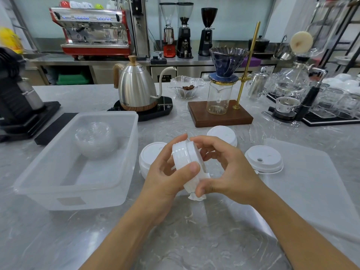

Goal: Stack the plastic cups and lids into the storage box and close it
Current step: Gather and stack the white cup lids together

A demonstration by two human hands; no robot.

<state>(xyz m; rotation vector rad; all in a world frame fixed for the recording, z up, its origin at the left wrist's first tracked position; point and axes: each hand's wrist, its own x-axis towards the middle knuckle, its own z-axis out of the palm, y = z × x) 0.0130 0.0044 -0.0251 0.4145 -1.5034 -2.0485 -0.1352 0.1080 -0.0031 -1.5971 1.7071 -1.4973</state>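
Counter (187,230): grey marble under your arms; its near edge is cut off by the frame.
Box (124,158): clear and open, on your left; a stack of clear cups (95,141) sits in its far end, how many you cannot tell through the haze.
Box lid (311,191): flat on your right, translucent, its right edge out of view.
Kettle (136,88): steel, behind the box on a dark base.
Dripper stand (220,114): wooden base behind the loose lids, holding a glass jug.
Left hand (167,176): fingers curled round the lid stack (185,158), thumb pressed on its near rim.
Right hand (229,172): fingers closed on the same stack from the other side; it hides the stack's right face.
Lid stack: white, tilted on edge, held above the counter between box and box lid; a crumpled white scrap shows under your right thumb, too small to make out.
Loose lids: 3 white piles on the counter. The left pile (150,158) is half hidden by your left hand, the far pile (222,134) partly hidden by your fingers, the right pile (264,158) in plain view with its sip hole up.
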